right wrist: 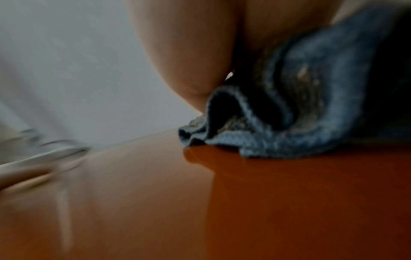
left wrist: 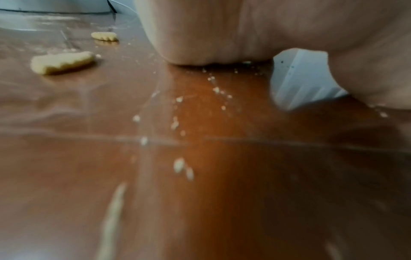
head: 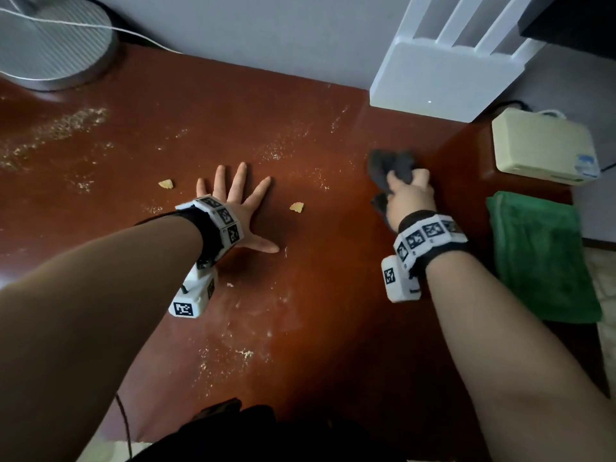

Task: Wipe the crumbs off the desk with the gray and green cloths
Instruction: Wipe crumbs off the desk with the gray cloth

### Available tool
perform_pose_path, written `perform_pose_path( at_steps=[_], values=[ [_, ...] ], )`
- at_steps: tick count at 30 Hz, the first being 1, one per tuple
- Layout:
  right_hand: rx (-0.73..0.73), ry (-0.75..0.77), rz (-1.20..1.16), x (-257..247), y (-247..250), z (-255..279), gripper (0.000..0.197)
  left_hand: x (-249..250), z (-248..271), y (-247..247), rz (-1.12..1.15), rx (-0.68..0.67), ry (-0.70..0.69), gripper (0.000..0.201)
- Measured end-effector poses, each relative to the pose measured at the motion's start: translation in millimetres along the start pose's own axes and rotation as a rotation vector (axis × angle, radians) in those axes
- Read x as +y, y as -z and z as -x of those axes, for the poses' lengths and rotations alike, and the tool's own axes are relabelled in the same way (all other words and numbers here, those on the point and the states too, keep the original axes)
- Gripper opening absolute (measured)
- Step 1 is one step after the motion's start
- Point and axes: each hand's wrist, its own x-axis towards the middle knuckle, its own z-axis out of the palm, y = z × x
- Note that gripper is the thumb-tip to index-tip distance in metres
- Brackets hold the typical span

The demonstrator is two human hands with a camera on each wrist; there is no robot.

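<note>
My right hand [head: 408, 188] grips the bunched gray cloth [head: 390, 168] on the reddish-brown desk [head: 316, 311], right of centre. In the right wrist view the gray cloth [right wrist: 300, 123] touches the desk under my fingers. The green cloth [head: 543, 258] lies flat at the desk's right edge, untouched. My left hand [head: 236, 198] lies flat on the desk with fingers spread. Two larger cracker pieces [head: 165, 184] [head: 296, 207] lie either side of it. Fine crumbs [head: 66, 125] streak the left and centre of the desk. Crumbs [left wrist: 177, 123] lie before my left palm.
A round gray fan base [head: 50, 41] with a white cord stands at the back left. A white router [head: 443, 75] stands at the back right against the wall. A cream box [head: 543, 145] sits on the right beyond the green cloth.
</note>
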Motion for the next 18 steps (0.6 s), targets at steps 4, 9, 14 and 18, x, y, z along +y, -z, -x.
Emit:
perform_pose_path(
  at_steps=[4,9,14,18],
  values=[
    [-0.250,0.401,0.058,-21,-9,31,0.031,0,-10,13,-0.009,-0.010,-0.013,0.128],
    [-0.023,0.195,-0.139,-4,22,-6,0.040,-1,-18,15,0.012,-0.007,-0.018,0.129],
    [0.116,-0.393,-0.361,-11,30,-60,0.033,-1,-22,14,0.012,-0.007,-0.016,0.127],
    [0.114,-0.196,-0.524,-42,16,-46,0.020,-2,-22,14,0.011,-0.008,-0.022,0.127]
  ],
)
